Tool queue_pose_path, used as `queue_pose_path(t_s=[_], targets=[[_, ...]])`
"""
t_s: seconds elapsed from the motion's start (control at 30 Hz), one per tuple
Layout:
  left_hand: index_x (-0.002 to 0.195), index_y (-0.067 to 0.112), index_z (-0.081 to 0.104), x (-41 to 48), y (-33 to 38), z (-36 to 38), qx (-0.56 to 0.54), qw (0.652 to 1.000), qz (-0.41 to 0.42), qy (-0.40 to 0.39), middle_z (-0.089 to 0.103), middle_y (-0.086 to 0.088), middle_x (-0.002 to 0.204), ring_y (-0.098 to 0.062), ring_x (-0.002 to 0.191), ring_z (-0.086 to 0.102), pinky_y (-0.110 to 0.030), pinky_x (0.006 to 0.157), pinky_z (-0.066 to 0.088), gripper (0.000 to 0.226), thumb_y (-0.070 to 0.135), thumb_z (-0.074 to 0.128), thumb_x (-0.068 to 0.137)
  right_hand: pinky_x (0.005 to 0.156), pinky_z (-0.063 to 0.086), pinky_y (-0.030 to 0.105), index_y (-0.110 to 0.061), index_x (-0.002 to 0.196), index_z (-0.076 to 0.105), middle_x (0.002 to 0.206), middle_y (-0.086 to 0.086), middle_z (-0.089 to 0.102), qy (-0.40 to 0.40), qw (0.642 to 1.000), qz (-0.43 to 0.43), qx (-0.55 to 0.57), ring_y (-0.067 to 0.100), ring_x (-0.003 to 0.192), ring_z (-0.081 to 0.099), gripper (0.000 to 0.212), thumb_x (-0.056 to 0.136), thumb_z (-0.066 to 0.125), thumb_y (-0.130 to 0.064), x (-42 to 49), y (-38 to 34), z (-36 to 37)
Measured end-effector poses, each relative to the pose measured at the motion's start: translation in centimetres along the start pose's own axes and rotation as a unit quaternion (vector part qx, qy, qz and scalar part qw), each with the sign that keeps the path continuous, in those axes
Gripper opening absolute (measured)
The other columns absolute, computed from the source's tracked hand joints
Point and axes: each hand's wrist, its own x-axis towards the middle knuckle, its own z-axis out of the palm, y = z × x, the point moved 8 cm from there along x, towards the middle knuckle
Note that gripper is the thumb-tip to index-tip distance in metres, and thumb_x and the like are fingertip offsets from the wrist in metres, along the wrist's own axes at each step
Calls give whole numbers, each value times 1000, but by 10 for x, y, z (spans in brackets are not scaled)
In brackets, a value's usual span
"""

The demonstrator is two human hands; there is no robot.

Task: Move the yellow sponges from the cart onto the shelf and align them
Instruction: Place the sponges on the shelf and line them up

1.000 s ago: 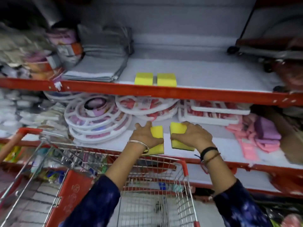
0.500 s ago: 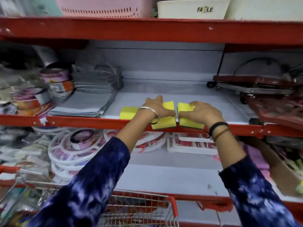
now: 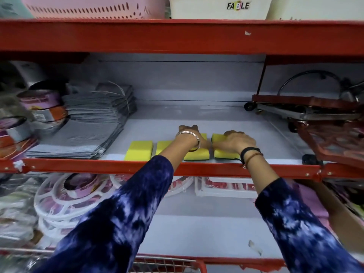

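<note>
Four yellow sponges (image 3: 138, 150) lie in a row at centre frame along the front edge of the shelf (image 3: 275, 138), bright yellow rectangular blocks; the rightmost shows a dark underside. Left hand (image 3: 190, 135) lies palm-down, holding the third sponge. Right hand (image 3: 235, 140) covers and holds the fourth (image 3: 224, 153). Narrow gaps separate the sponges.

Looking forward and slightly down from head height, close in on the red-edged middle shelf (image 3: 177, 168) at arm's reach. Taking in, through one wide-angle view, the shelf above and the cart rim (image 3: 167, 262) along the bottom edge.
</note>
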Motion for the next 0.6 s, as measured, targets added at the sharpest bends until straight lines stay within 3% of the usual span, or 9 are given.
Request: queue_pose_path(t_s=[0.13,0.3,0.43,0.6], targets=[[138,7,37,4,6,10,60,998,19,12,55,-13,132,-30,119,56,-32,89,42,71,57,45,89,101,42,40,-25,135,46,140,9,51,-13,1000,-6,-8,30,127,49,85,71,43,-80,6,3,21],[124,4,56,11,5,4,86,995,47,31,60,-17,128,-33,115,60,-35,88,51,45,36,54,92,107,37,42,-26,143,37,149,10,40,-22,999,-21,16,31,135,40,86,74,46,-77,10,12,23],[137,3,41,15,0,-11,88,993,62,54,40,-20,143,-36,128,48,-42,103,44,55,33,54,94,114,33,42,-28,143,38,153,8,31,-25,996,-83,25,30,138,34,66,86,51,-58,19,16,9],[139,8,44,16,-2,10,136,984,113,-30,47,-11,145,-30,132,45,-43,110,41,68,51,55,88,115,28,37,-25,143,38,154,2,33,-114,979,-165,-24,25,139,35,63,88,58,-47,13,8,17]])
